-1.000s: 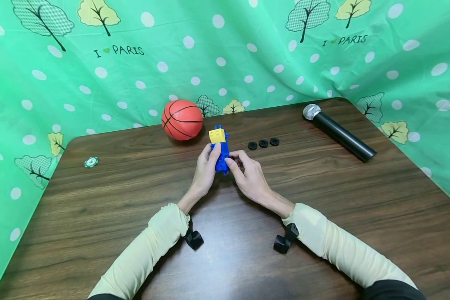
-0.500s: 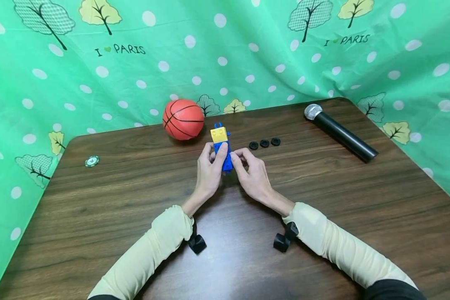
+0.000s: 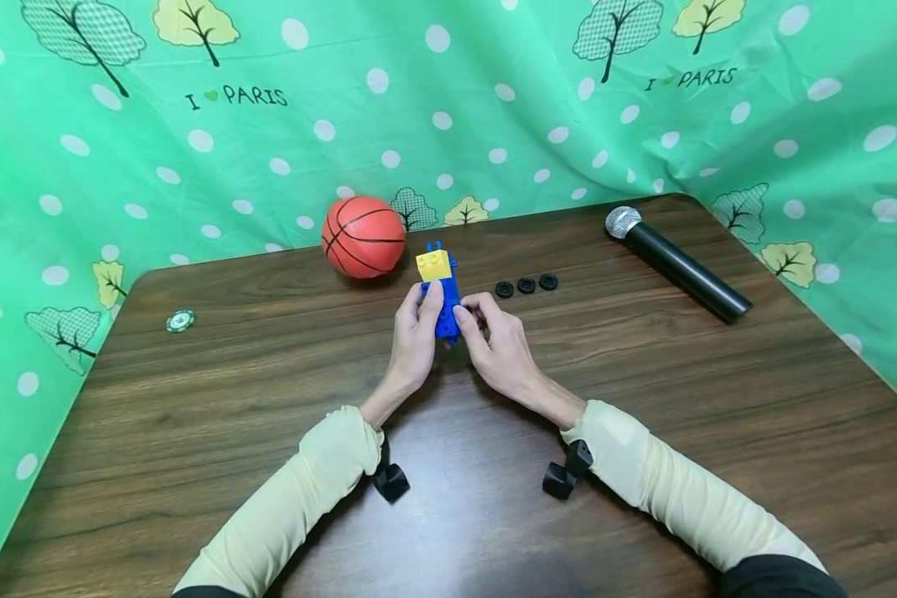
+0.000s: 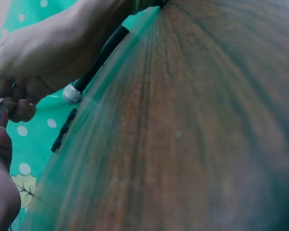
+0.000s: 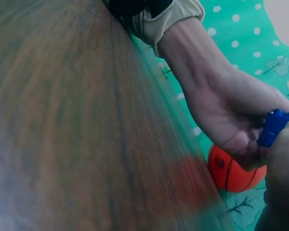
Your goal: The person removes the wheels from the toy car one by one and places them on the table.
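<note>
Between both hands, over the table, is a toy car built of blue blocks with a yellow studded block at its far end. My left hand grips its left side, thumb laid along the top. At the near right edge of the car, my right hand pinches with thumb and curled fingers; whatever lies beneath those fingertips is hidden. Part of the blue body shows in the right wrist view. To the right of the hands, three small black toy wheels lie in a row.
An orange-red toy basketball sits at the back, beyond the left hand. A black microphone with a silver head lies at the back right. On the left lies a green and white poker chip. A green printed cloth hangs behind the table.
The car shifted slightly right and tipped, then came back left. The left thumb slid further over its top and drew back. The right hand stays at the car's right edge.
</note>
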Available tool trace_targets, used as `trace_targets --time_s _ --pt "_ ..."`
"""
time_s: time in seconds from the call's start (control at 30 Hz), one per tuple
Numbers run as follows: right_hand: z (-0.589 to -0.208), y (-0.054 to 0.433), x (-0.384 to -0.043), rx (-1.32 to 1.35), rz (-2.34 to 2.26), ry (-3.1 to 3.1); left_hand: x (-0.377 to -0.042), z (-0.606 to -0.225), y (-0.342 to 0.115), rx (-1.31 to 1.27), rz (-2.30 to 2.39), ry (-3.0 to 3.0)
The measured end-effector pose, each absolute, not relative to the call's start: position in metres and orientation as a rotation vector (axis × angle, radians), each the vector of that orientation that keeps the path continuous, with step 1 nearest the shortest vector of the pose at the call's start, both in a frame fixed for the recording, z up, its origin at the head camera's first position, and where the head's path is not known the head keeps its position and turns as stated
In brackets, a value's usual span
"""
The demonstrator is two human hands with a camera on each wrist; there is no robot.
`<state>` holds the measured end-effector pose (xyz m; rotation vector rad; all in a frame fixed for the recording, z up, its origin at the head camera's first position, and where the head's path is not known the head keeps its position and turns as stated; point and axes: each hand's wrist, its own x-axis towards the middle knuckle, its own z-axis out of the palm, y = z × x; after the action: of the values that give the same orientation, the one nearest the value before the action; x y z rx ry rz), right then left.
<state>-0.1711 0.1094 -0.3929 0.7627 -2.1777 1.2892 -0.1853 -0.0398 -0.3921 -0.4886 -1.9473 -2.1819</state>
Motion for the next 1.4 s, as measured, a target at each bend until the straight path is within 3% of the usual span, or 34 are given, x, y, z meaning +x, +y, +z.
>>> trace_targets --time_s 0.67,1.4 --pt "-0.3890 0.1052 -0.1696 0.617 1.256 -2.162 -0.1828 -0.3901 -0.0349 -0.384 -2.211 -1.891" --pt "-0.3937 0.1084 -0.1738 0.718 1.024 -2.201 -0.1830 -0.3916 -0.0320 -0.347 -2.082 -1.987"
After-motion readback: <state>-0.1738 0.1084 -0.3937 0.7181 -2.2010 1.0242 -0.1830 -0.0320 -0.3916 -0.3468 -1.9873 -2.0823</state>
